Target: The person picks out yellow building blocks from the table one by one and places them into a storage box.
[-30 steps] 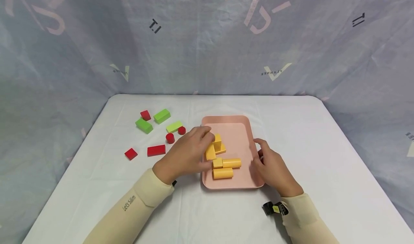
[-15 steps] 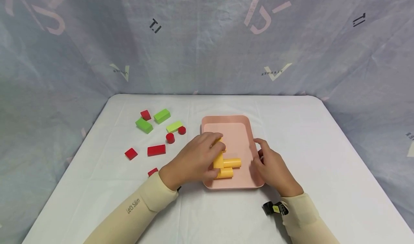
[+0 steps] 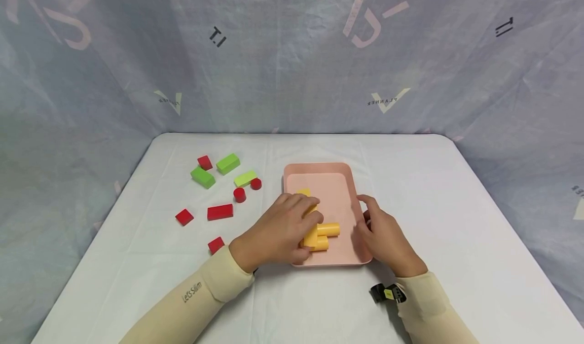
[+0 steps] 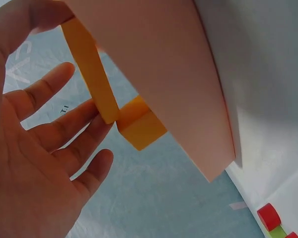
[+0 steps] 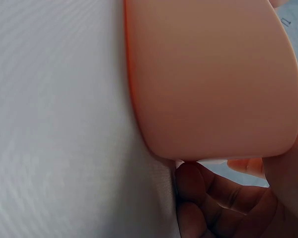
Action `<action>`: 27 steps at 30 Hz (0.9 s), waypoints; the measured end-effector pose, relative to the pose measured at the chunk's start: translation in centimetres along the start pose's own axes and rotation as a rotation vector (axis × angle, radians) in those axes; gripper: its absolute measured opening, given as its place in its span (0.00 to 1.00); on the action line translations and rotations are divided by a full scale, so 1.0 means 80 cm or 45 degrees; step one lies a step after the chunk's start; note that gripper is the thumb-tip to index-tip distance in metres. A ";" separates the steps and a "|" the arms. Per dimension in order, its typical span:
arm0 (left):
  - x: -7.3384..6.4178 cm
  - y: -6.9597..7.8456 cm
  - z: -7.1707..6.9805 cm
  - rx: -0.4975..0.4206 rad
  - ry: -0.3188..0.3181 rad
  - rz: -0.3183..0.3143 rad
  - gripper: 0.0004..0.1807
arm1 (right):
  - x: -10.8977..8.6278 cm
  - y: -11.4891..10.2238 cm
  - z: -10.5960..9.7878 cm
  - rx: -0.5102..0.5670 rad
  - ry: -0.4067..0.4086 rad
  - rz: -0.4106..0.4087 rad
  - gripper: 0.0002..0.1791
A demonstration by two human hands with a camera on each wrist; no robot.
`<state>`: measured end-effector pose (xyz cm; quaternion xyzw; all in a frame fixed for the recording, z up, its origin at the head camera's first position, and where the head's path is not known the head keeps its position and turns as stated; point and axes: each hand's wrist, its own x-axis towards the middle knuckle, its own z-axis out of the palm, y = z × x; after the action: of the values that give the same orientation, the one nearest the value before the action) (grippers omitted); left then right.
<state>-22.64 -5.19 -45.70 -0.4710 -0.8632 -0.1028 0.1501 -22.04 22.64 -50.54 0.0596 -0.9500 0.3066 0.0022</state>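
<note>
A pink tray [image 3: 339,192] lies on the white table with yellow blocks in it. Over its left side my left hand [image 3: 280,231] pinches a flat yellow block [image 3: 311,236] between thumb and fingers; the left wrist view shows that block [image 4: 92,69] on edge. Beside it a chunkier yellow block [image 4: 141,124] shows above the tray's wall [image 4: 159,64]. Two yellow cylinders [image 3: 329,229] lie to the right of the pinched block, partly hidden. My right hand [image 3: 385,237] grips the tray's right rim, with fingers curled low against the outer wall [image 5: 213,99] in the right wrist view.
Left of the tray lie scattered red blocks [image 3: 220,212], green blocks [image 3: 203,177] and small red cylinders [image 3: 239,195]. One red block [image 3: 216,244] is close to my left sleeve. A grey printed cloth [image 3: 292,55] hangs behind the table.
My left hand has moved right and toward me over the tray, bringing the flat yellow block over the cylinders. A red block by the left sleeve has come into view. The right hand stays put.
</note>
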 end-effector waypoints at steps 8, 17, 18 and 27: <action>0.001 0.006 0.007 0.028 -0.066 0.041 0.24 | 0.000 -0.001 0.000 0.003 -0.007 0.005 0.33; -0.001 0.008 0.011 0.040 -0.091 0.046 0.23 | 0.000 -0.003 -0.001 0.000 -0.011 0.005 0.33; -0.001 0.008 0.011 0.034 -0.096 0.044 0.23 | 0.000 -0.003 -0.001 0.001 -0.011 0.005 0.33; -0.001 0.008 0.014 0.016 -0.133 0.038 0.21 | 0.000 -0.001 -0.001 -0.003 -0.005 -0.001 0.33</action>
<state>-22.22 -4.56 -46.80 -0.4874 -0.8634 -0.0704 0.1095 -22.07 22.60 -50.45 0.0603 -0.9503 0.3054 0.0005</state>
